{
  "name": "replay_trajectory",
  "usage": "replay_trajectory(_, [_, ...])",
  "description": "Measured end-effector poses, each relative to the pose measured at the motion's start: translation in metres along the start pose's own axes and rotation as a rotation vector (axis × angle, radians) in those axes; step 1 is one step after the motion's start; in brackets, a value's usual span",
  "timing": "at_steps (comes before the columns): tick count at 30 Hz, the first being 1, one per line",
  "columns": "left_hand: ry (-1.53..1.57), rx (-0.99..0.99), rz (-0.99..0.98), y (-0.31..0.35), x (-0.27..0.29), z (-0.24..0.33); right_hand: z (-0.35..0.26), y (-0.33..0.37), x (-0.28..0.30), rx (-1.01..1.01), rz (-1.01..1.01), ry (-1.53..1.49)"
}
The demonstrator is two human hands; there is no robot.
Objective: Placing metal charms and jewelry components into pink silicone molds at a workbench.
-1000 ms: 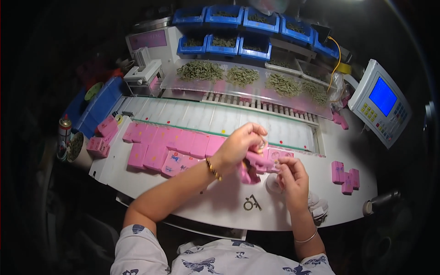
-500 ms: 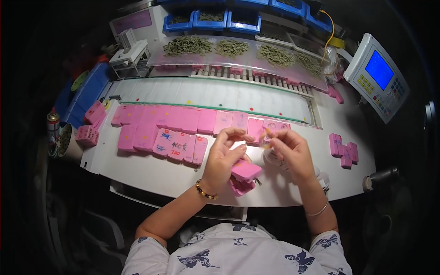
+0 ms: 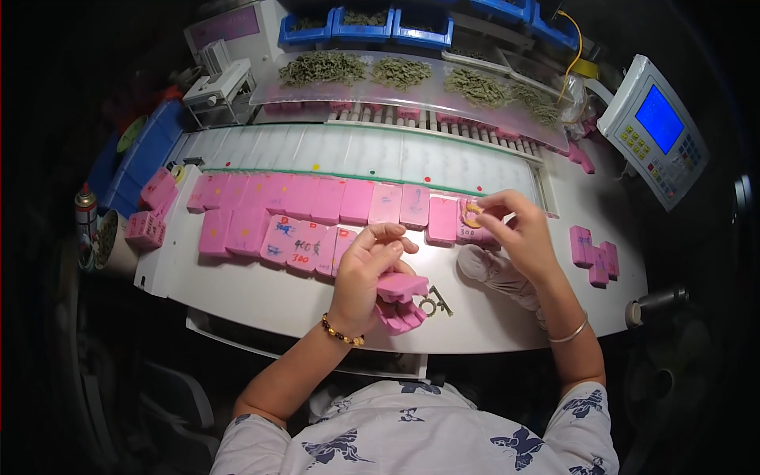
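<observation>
My left hand is closed around a pink rubber mould, whose two halves gape apart toward the right. Up and to the right, my right hand pinches a small yellow curved piece between thumb and fingertips, in front of a mould in the back row. On the white table beside the opened mould lies a small dark-green ring-and-bar-shaped piece. A white cloth pouch rests under my right hand and forearm.
Rows of pink moulds line the table's back and left. Several more pink blocks lie at right. Behind are a long glass-topped strip, a clear tray of green pieces and blue bins. A control panel stands right.
My left hand has shifted left with the mould, whose halves are wider apart. My right hand has moved up and right with the yellow piece. The green piece on the table shows more fully.
</observation>
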State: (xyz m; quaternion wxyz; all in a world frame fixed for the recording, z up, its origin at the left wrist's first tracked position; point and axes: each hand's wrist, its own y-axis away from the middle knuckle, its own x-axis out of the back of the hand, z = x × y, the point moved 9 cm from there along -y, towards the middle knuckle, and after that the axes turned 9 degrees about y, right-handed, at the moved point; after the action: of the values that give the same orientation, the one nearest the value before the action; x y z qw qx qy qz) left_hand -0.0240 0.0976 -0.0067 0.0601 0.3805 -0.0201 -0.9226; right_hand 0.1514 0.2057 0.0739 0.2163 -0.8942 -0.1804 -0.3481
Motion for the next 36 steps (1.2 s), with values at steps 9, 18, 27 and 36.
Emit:
replay_trajectory(9, [0.388, 0.138, 0.103, -0.016, -0.015, -0.036, -0.115, 0.067, -0.047, 0.565, -0.126, 0.075])
replay_trajectory(18, [0.235, 0.363, -0.076, -0.010, -0.047, -0.041, -0.091, 0.061, -0.037, 0.541, -0.036, 0.116])
replay_trajectory(27, [0.361, 0.287, 0.080, -0.039, -0.026, -0.035, -0.099, 0.098, -0.030, 0.786, 0.183, 0.499])
replay_trajectory(36, [0.104, 0.213, 0.045, -0.038, -0.024, -0.029, -0.008, 0.078, -0.016, 0.332, -0.264, 0.639])
